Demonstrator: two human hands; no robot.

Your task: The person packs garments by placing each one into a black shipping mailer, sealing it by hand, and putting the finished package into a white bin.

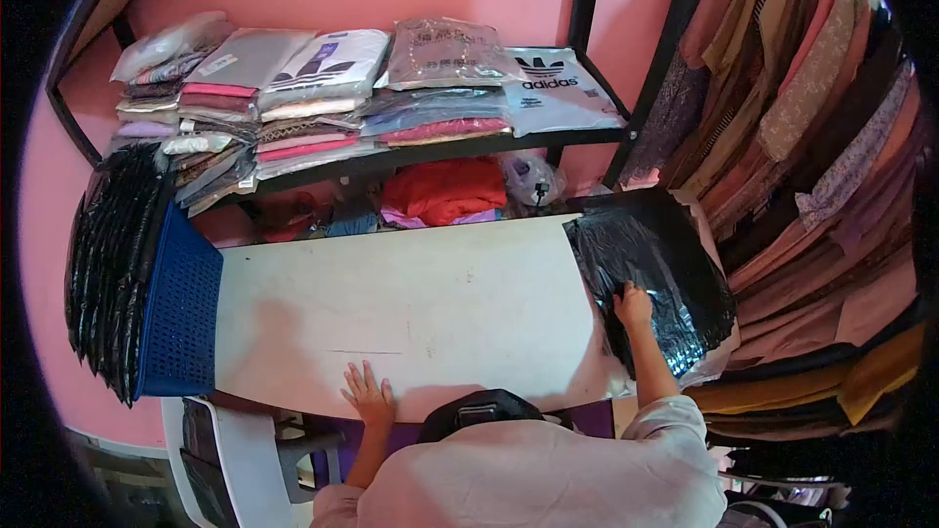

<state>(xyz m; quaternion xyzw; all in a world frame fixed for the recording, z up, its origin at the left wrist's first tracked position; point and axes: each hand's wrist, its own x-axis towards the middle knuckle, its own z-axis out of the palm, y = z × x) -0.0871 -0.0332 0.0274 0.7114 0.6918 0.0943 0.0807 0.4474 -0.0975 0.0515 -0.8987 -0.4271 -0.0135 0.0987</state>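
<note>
My left hand [368, 395] lies flat on the front edge of the white table [411, 303], fingers spread, holding nothing. At the table's right end rests a stack of shiny black plastic bags [650, 254]. My right hand [634, 306] is on top of this stack, its fingers bent and closed on the plastic near the left side of the pile. The fingertips are partly hidden, so how many bags they grip cannot be seen.
A blue basket [182, 303] packed with upright black plastic packages [117, 264] stands at the table's left end. Behind, a shelf [450, 147] bears packaged clothes [333, 59]. Below it lies red cloth [445, 191]. Hanging garments [812, 137] line the right. A white chair [240, 460] stands front left.
</note>
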